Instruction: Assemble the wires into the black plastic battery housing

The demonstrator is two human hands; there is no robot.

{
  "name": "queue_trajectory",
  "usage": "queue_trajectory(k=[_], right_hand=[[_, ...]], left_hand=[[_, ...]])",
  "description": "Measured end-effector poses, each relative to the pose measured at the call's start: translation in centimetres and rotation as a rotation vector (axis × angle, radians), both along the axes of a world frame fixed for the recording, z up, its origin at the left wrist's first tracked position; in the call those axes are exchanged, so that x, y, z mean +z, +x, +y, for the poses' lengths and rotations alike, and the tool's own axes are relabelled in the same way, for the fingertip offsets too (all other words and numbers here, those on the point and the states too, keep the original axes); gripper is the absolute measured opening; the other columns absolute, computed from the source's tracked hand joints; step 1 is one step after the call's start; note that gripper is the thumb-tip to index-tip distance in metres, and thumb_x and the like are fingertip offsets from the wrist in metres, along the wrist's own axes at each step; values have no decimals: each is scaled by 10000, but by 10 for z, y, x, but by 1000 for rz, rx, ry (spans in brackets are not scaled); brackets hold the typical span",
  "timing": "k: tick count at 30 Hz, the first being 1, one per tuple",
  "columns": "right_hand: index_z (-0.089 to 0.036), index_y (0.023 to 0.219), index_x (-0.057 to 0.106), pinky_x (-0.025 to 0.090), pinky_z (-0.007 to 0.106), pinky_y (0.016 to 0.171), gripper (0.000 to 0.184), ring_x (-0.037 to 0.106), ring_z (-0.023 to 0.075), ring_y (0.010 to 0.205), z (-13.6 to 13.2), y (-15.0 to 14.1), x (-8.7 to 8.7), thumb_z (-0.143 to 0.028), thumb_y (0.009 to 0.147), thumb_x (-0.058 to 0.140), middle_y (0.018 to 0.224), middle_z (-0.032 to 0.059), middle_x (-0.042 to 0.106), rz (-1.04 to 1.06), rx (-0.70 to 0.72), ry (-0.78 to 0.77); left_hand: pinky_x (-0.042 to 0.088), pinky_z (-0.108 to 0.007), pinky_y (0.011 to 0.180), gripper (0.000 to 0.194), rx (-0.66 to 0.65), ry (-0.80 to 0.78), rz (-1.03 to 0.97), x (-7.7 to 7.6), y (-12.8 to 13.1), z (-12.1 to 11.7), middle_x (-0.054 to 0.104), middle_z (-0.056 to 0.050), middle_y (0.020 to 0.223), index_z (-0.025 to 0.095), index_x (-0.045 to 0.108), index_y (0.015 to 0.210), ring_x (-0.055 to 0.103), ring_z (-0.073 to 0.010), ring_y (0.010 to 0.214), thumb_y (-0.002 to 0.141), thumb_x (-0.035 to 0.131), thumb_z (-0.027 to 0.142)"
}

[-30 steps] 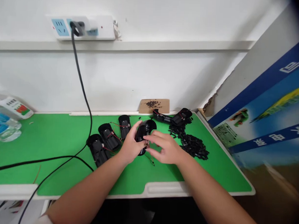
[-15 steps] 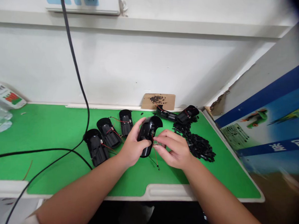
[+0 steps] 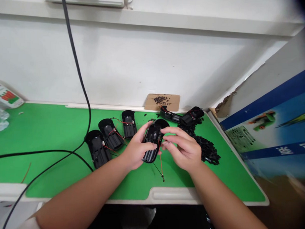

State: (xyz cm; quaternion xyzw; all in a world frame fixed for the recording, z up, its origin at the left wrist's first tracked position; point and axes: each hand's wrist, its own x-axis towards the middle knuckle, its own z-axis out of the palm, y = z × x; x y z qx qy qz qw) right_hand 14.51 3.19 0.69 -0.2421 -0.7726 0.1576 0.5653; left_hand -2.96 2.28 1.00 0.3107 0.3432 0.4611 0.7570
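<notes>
My left hand point(image 3: 135, 150) grips a black plastic mouse-like shell point(image 3: 154, 138) with its hollow side up, just above the green mat point(image 3: 54, 137). My right hand point(image 3: 185, 149) touches the shell's right edge, thumb and fingers pinched on a small part I cannot make out. A red wire and a black wire point(image 3: 160, 165) hang from the shell down to the mat. Three similar black shells point(image 3: 111, 137) with red wires lie in a row left of my hands.
A heap of small black parts point(image 3: 205, 150) lies right of my hands, with two more shells point(image 3: 186, 116) behind it. A cardboard piece point(image 3: 163, 102) leans on the wall. A black cable point(image 3: 76, 65) runs from a wall socket across the mat. A printed box point(image 3: 274, 132) stands on the right.
My right hand has moved up against the shell's right edge and pinched there. The left hand has tipped the shell slightly. The camera has tilted down.
</notes>
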Motion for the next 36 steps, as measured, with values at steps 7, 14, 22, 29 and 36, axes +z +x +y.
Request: queue_trajectory(k=[7, 14, 22, 29, 36], right_hand=[[-229, 1201, 652, 581, 231, 465, 315, 678, 122, 528, -4, -1, -17, -108, 912, 618, 921, 54, 776, 127, -41, -179], [-202, 1029, 704, 591, 299, 624, 220, 687, 160, 722, -1, 0, -4, -56, 888, 620, 866, 78, 717, -12, -56, 15], [-193, 1066, 657, 570, 307, 642, 267, 652, 174, 737, -4, -1, 0, -32, 869, 578, 849, 81, 681, -183, -123, 136], [-156, 1016, 604, 558, 324, 660, 182, 610, 190, 774, -7, -2, -4, -39, 877, 588, 875, 116, 631, -338, -242, 205], [-115, 997, 604, 559, 321, 649, 131, 609, 192, 772, -7, -8, -11, -47, 885, 609, 862, 119, 637, -395, -322, 247]], left_hand=[[593, -325, 657, 929, -32, 2, -16, 0, 1, -3, 643, -76, 1146, 320, 400, 1462, 676, -192, 799, 642, 728, 34], [595, -323, 646, 952, 19, -27, 7, 5, 4, -3, 644, -58, 1120, 329, 437, 1437, 659, -184, 798, 585, 749, 42], [537, -299, 802, 908, 109, 54, 35, 2, 4, -4, 606, -35, 1284, 332, 495, 1397, 609, -187, 968, 575, 732, 28], [436, -241, 809, 979, 159, 97, 24, 4, 3, -7, 611, -3, 1186, 354, 411, 1452, 572, -160, 1007, 580, 749, 65], [428, -244, 804, 969, 175, 118, 46, 9, 5, -10, 585, -5, 1182, 355, 378, 1455, 557, -132, 970, 606, 765, 96]])
